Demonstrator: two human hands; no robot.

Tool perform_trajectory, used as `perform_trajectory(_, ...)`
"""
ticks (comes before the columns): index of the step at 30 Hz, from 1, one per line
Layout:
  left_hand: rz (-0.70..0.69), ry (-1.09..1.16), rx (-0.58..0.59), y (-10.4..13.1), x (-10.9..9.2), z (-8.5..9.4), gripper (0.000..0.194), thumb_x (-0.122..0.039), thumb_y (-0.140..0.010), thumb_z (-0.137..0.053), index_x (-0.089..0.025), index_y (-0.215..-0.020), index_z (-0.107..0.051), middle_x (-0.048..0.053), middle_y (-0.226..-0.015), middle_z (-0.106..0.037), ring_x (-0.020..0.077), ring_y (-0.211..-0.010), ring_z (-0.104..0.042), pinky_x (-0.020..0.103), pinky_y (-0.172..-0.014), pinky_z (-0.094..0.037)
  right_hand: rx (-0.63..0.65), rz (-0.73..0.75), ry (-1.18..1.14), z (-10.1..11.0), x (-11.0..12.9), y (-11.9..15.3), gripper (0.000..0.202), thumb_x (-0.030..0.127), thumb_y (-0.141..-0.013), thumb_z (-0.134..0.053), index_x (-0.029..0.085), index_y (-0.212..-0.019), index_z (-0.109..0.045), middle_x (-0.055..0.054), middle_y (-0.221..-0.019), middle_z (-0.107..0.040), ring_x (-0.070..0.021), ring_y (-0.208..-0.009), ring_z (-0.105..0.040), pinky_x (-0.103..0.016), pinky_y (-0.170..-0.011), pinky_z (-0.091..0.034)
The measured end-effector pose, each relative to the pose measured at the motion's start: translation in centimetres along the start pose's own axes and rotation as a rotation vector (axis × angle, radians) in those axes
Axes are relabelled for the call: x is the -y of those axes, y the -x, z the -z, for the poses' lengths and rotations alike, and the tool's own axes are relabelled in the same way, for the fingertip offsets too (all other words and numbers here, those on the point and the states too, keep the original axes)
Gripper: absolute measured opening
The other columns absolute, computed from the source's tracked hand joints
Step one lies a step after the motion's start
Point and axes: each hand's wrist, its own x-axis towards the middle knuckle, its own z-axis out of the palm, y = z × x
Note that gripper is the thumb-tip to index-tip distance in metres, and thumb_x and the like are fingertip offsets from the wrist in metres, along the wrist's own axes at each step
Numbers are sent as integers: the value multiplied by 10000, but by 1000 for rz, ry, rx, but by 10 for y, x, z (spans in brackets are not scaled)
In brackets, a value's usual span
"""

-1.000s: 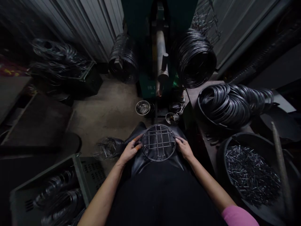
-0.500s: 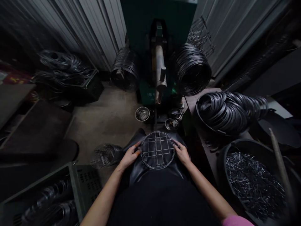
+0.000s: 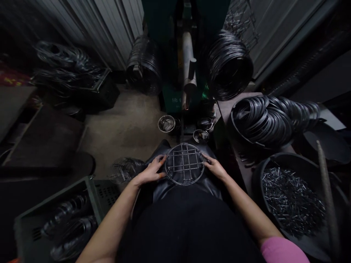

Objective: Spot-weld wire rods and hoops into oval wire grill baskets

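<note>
A round wire rack (image 3: pixel 185 169), a ring with crossed wires inside, lies roughly level above my dark-covered lap. On its left rim is my left hand (image 3: pixel 152 170), the thumb and fingers spaced apart along the wire and closed on its edge. My right hand (image 3: pixel 215 168) grips the opposite side of the ring, with the fingertips near the rim and partly hidden. Beyond the rack stands a green machine (image 3: pixel 171 100) with a pale cylindrical arm (image 3: pixel 188 54) and a copper-coloured tip pointing down.
Small metal bowls (image 3: pixel 166 124) sit below the machine arm. On the right are a basin of wire rings (image 3: pixel 263 120) and a tub of short metal pins (image 3: pixel 292 201). A green crate (image 3: pixel 90 197) with rings stands at left. Wire coils (image 3: pixel 229 65) flank the machine.
My left hand has shifted its hold, with its thumb and fingers now further apart along the rim. The surroundings sit higher in view as the head tilts down. My right hand keeps its grip.
</note>
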Motion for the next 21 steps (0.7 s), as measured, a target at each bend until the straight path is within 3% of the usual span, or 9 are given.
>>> perform_trajectory(2,46,-94,-14,3,-3,-3,932,-488,-694,-659,-199,-1463,-220,192,-1524,-186,408,-1373,-190,575,-1056,-231,11,-11,9,1,0,1,490,275,-710,-684,248,-1196,-627,-11,-1265,-604,-233,-1233,-506,-407,-1102,-295)
perform_trajectory(5,104,-155,-31,6,-6,-10,964,-551,-710,-641,-197,-1473,-169,224,-1540,-88,439,-1389,-106,626,-1035,-203,-8,-7,30,-1,1,3,469,264,-716,-678,256,-1184,-636,-9,-1252,-615,-231,-1223,-517,-402,-1093,-309)
perform_trajectory(10,106,-159,-42,6,-6,-13,915,-553,-742,-616,-229,-1472,-169,205,-1547,-88,399,-1404,-103,583,-1059,-194,-9,13,74,-3,-1,2,467,272,-724,-666,246,-1190,-632,-16,-1252,-612,-238,-1220,-520,-410,-1091,-311)
perform_trajectory(16,183,-236,-97,6,-22,-23,1173,-606,-582,-719,-127,-1473,-125,273,-1524,-95,417,-1399,-102,577,-1036,-226,-11,25,81,-5,-5,1,449,265,-732,-655,262,-1181,-638,-1,-1277,-593,-227,-1239,-501,-399,-1102,-303)
perform_trajectory(21,189,-298,-215,10,-31,-38,1216,-616,-543,-732,-107,-1466,-126,283,-1509,-158,413,-1393,-144,566,-1021,-242,-34,23,65,-10,-9,3,449,261,-744,-632,251,-1193,-630,-7,-1278,-594,-220,-1234,-507,-393,-1103,-299)
